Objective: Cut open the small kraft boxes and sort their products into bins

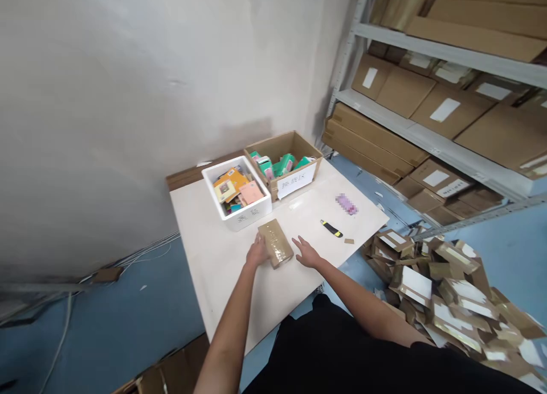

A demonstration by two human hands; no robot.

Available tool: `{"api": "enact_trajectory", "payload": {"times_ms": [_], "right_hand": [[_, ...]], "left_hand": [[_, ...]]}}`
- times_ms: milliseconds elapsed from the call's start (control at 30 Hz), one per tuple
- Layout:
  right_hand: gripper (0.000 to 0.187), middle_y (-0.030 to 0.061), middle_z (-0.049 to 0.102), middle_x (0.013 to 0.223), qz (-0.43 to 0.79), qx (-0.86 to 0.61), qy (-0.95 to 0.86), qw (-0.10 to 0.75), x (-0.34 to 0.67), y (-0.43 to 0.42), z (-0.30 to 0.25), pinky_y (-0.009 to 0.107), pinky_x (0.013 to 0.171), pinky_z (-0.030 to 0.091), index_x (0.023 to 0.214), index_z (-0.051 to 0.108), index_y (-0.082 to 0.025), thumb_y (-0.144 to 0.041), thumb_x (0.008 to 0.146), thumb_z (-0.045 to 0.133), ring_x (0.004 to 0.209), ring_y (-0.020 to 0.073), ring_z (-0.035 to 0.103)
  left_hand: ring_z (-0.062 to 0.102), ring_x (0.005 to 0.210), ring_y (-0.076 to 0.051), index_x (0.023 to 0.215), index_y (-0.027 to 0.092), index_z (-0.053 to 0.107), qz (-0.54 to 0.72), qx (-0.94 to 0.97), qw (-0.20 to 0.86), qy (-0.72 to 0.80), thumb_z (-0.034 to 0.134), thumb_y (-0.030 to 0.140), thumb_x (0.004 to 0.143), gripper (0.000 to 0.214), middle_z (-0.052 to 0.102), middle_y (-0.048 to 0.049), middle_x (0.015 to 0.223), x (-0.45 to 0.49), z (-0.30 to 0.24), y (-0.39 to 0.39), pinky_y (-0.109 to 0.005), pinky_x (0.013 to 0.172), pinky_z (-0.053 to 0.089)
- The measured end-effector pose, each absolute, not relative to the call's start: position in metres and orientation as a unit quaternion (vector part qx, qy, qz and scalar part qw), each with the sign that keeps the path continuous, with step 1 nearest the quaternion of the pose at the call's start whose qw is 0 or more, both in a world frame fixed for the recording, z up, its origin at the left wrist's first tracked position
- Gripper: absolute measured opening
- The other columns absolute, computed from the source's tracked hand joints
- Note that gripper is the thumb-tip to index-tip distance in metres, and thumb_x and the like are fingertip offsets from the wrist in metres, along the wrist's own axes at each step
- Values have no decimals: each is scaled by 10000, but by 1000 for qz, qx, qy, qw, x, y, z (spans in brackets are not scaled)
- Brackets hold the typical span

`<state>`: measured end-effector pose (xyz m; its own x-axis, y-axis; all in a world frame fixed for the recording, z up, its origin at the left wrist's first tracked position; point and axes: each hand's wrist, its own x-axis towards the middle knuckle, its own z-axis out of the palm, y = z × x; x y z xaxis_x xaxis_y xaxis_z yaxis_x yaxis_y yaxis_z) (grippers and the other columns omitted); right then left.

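Near the middle of the smooth, pale tabletop [217,285] lies the small brown oblong cardboard box [276,244] with glossy clear tape across its top, just in front of the white foam bin [249,216] of coloured packets. My left hand [257,250] rests against its left side, fingers loosely bent; I cannot tell whether they pinch it or merely touch. My right hand [306,252] is spread wide, apart from the box's right side, holding nothing.

With only one side touched, I judge that a push from my left could slide or twist the box across the smooth surface, as nothing braces it opposite. Shiny tape may also let my fingertips skid if I press too lightly. Shoved far enough away from me, the box would bump the bin or the brown cardboard carton [273,146] of green packs.

My bigger worry is the slim black-and-yellow utility knife [331,229] lying beyond my right fingers: a careless outward sweep could knock it towards the table's right edge. I can't make out whether its blade is out, so reaching that way blindly might cut me.
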<state>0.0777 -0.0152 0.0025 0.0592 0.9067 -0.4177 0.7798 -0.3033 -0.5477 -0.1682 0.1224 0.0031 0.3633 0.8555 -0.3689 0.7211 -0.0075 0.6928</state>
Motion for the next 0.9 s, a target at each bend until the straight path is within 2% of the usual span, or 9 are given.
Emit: {"api": "enact_trajectory", "payload": {"times_ms": [67, 133, 200, 267, 333, 467, 667, 767, 900], "right_hand": [[870, 112, 173, 1778, 353, -735, -571, 98, 115, -12, 5, 471, 1217, 360, 1698, 279, -308, -204, 917, 649, 1598, 314, 273], [846, 142, 214, 1763, 342, -757, -548, 95, 161, -12, 4, 461, 1213, 358, 1694, 294, -267, -205, 926, 642, 1585, 319, 297], [814, 174, 293, 1726, 333, -781, -521, 85, 211, -13, -1, 441, 1202, 361, 1685, 311, -221, -200, 935, 626, 1547, 319, 358], [796, 185, 397, 1659, 334, -801, -492, 69, 256, -14, -9, 420, 1174, 382, 1674, 325, -202, -191, 933, 613, 1477, 311, 441], [792, 182, 491, 1574, 346, -812, -468, 54, 292, -13, -20, 410, 1132, 413, 1661, 346, -203, -184, 917, 617, 1405, 307, 504], [770, 195, 550, 1486, 384, -806, -451, 4, 328, -2, -46, 414, 1053, 468, 1637, 381, -208, -204, 911, 638, 1344, 334, 546], [959, 253, 461, 1556, 370, -787, -491, -52, 319, 19, -76, 459, 1074, 466, 1705, 184, -178, -289, 907, 703, 1409, 385, 487], [890, 246, 505, 1518, 353, -782, -513, -34, 314, 25, -84, 445, 1073, 472, 1692, 215, -179, -233, 922, 659, 1366, 353, 536], [667, 166, 663, 1311, 415, -771, -482, 46, 307, 38, -87, 364, 976, 528, 1607, 362, -184, -223, 972, 565, 1140, 275, 684]], "left_hand": [[458, 1503, -418, 1570, 246, 432, 43, 700, 447, 554, 1002, 335, 453, 1257, 308, -197, 1732, -168, -1, 134, -463, 1186, 422], [522, 1449, -430, 1664, 260, 251, -3, 684, 460, 566, 980, 450, 508, 1379, 394, -212, 1687, -167, -8, 130, -512, 1117, 483], [505, 1460, -433, 1696, 279, 132, -58, 712, 401, 574, 911, 569, 607, 1370, 249, -198, 1753, -163, -14, 116, -541, 1110, 486], [450, 1499, -436, 1699, 301, 131, -97, 737, 326, 585, 862, 622, 664, 1308, 79, -166, 1793, -153, -14, 99, -532, 1095, 503], [378, 1548, -421, 1701, 296, 134, -114, 753, 280, 584, 828, 632, 707, 1258, 4, -140, 1800, -137, -12, 86, -497, 1078, 523], [385, 1558, -365, 1709, 277, 87, -127, 758, 276, 577, 809, 575, 754, 1234, 9, -135, 1800, -104, -8, 75, -425, 1063, 537], [573, 1412, -368, 1710, 286, 69, -166, 716, 294, 611, 823, 500, 746, 1243, 21, -149, 1797, -84, -9, 76, -416, 931, 590], [607, 1375, -368, 1703, 323, 119, -173, 695, 302, 629, 863, 467, 700, 1257, 34, -136, 1799, -78, -7, 74, -402, 908, 595], [629, 1341, -391, 1676, 330, 239, -152, 676, 324, 644, 927, 424, 627, 1258, 36, -167, 1794, -71, -5, 68, -406, 954, 570]]}}
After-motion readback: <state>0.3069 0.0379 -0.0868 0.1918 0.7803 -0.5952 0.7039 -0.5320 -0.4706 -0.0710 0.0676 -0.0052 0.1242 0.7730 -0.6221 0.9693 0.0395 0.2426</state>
